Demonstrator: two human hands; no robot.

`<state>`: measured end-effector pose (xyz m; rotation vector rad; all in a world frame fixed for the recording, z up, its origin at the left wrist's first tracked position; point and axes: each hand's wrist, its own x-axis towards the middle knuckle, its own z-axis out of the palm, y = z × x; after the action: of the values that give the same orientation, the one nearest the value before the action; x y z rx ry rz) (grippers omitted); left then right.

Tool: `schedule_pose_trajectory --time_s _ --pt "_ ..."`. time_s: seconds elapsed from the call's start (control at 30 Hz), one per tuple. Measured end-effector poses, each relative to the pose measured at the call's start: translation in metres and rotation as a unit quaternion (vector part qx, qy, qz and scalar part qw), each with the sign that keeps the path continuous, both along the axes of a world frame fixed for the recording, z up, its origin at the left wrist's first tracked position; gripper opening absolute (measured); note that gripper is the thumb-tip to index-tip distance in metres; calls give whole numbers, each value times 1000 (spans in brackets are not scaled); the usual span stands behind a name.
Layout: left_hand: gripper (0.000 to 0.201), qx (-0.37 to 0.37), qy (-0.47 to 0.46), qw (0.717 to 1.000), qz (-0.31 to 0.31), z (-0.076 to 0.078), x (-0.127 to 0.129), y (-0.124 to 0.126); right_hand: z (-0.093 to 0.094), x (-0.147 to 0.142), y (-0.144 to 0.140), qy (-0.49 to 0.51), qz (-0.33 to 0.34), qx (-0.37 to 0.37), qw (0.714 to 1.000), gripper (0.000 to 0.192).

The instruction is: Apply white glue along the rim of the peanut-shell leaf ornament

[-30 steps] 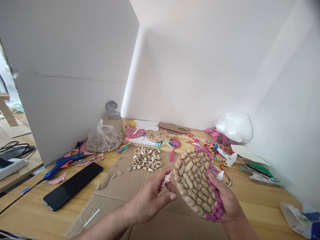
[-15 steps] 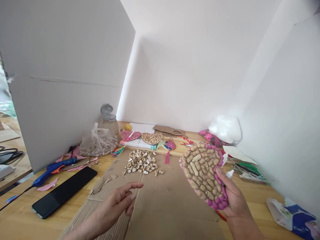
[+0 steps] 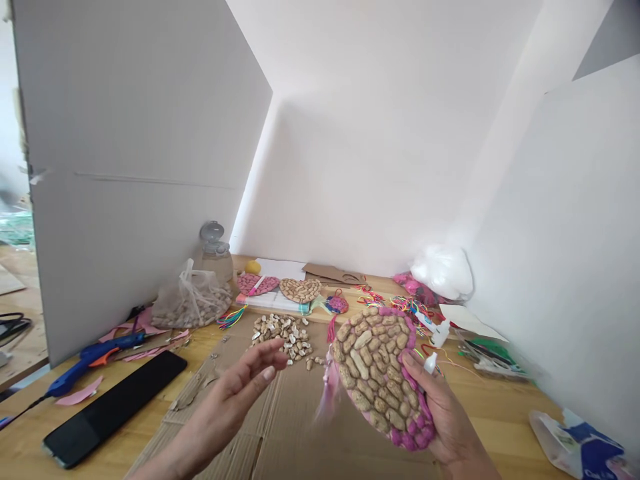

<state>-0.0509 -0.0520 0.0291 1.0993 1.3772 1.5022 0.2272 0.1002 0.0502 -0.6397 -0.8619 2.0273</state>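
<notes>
Peanut-shell heart [image 3: 381, 373] gripped in right hand [image 3: 445, 420]; left hand [image 3: 235, 393] released beside it, loose shells [image 3: 283, 330] beyond

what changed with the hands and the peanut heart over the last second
The left hand let go of the small pink tassel it pinched beside the peanut heart, drew back left and now hovers open. The tassel now swings blurred off the heart's left edge. The right hand kept hold of the heart throughout.
</notes>
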Motion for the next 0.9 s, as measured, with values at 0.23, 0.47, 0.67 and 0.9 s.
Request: schedule_pose_trajectory --time_s 0.23,0.47,0.67,0.9 --pt "61 112 -48 985 -121 5 45 33 -7 -18 -14 45 53 -20 997 48" --pt "71 34 -30 992 -118 -46 66 38 -3 2 -1 0 58 -111 992 53" --pt "68 -17 -34 995 -88 -84 42 26 6 20 15 -9 -62 -91 994 63" --pt "70 -78 62 993 58 -41 -7 22 16 10 5 27 -68 -85 994 79"
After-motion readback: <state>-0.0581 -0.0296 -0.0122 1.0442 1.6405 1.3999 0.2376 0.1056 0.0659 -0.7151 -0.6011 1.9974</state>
